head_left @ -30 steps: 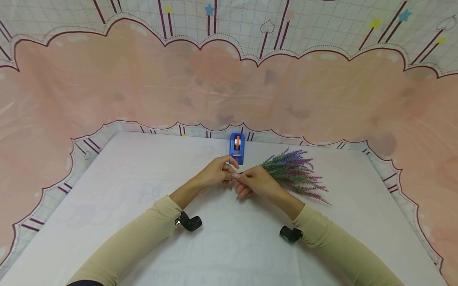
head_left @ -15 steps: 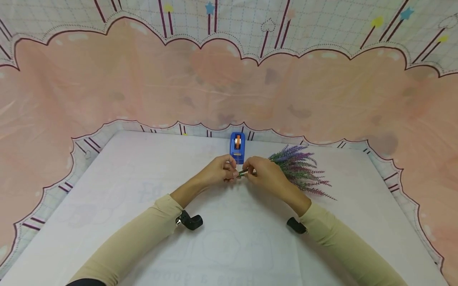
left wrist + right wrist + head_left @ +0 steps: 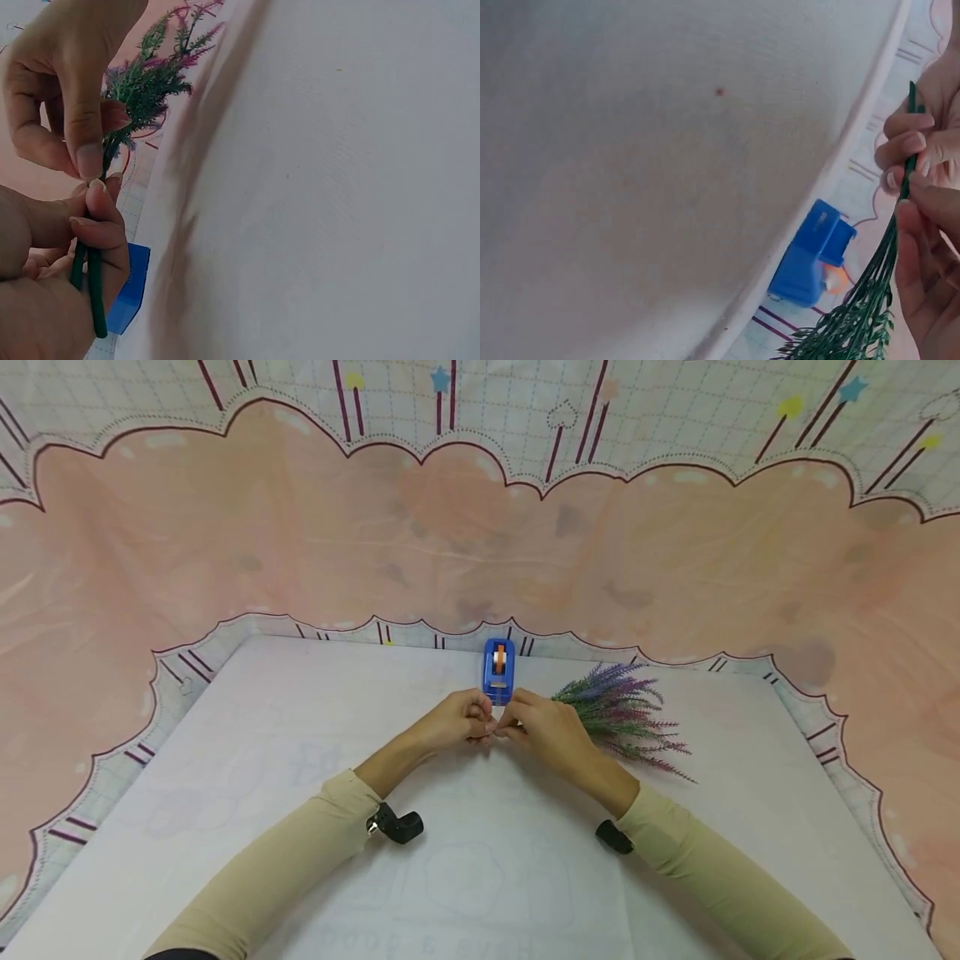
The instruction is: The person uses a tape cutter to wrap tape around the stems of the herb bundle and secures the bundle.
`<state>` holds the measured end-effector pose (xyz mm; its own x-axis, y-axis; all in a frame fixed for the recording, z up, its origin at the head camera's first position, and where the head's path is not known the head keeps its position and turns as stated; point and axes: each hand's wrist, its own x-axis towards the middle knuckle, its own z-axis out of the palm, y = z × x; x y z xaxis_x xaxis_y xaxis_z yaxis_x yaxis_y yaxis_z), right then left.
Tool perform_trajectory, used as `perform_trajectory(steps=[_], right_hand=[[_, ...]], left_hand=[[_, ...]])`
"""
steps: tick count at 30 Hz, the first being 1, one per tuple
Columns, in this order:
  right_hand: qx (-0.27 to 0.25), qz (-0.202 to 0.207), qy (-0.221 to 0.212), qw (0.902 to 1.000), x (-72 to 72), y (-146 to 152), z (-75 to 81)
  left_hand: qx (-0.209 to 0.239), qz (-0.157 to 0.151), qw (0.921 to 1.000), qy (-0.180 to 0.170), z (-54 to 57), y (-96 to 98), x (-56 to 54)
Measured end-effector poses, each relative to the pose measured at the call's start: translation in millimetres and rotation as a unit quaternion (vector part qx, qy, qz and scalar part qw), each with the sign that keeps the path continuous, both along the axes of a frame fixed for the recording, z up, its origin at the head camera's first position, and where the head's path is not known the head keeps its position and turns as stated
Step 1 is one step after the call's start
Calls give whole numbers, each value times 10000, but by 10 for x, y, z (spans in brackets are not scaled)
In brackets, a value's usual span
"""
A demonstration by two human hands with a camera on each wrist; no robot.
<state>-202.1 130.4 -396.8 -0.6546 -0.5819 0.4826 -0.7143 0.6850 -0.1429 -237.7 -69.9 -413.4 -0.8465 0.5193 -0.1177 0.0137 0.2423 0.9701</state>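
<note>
A bunch of artificial lavender (image 3: pixel 622 714) with purple and blue tips lies out to the right behind my right hand in the head view. My left hand (image 3: pixel 455 721) grips its green stems (image 3: pixel 95 292), whose cut ends stick out below the fingers in the left wrist view. Right beside those fingertips, the thumb and fingers of my right hand (image 3: pixel 551 729) pinch at the same stems, higher up toward the flowers. In the right wrist view the leafy part (image 3: pixel 847 322) spreads downward from the pinch. Just beyond both hands stands a blue tape dispenser (image 3: pixel 498 670).
The white table (image 3: pixel 450 877) carries faint printing and reaches to a patterned curtain (image 3: pixel 337 543) at the back. An orange tape roll (image 3: pixel 499 656) sits in the dispenser. Black wrist cameras hang by both sleeves.
My right hand slid away from the left fingers along the stems, showing a stretch of green, then came back to the left fingertips. My left hand has stayed nearly still.
</note>
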Motion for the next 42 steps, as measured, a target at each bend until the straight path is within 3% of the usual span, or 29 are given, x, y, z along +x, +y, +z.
perform_trajectory(steps=[7, 16, 20, 27, 33, 42], right_hand=[[-144, -252, -780, 9965, -5, -5, 50], [-357, -800, -1207, 9888, -24, -39, 40], [-340, -695, -979, 9922, -45, -29, 30], [387, 143, -187, 9990, -125, 76, 58], [656, 47, 28, 9978, -146, 167, 30], [553, -44, -166, 9983, -113, 188, 3]], left_hand=[[40, -164, 9997, -156, 43, -25, 15], [217, -305, 9989, -279, 77, -16, 2], [272, -342, 9987, -264, 62, -7, 4], [191, -273, 9990, -314, 90, -44, -23], [167, -372, 9990, -159, 112, -66, -44], [-514, -490, 9972, 250, 97, -82, -46]])
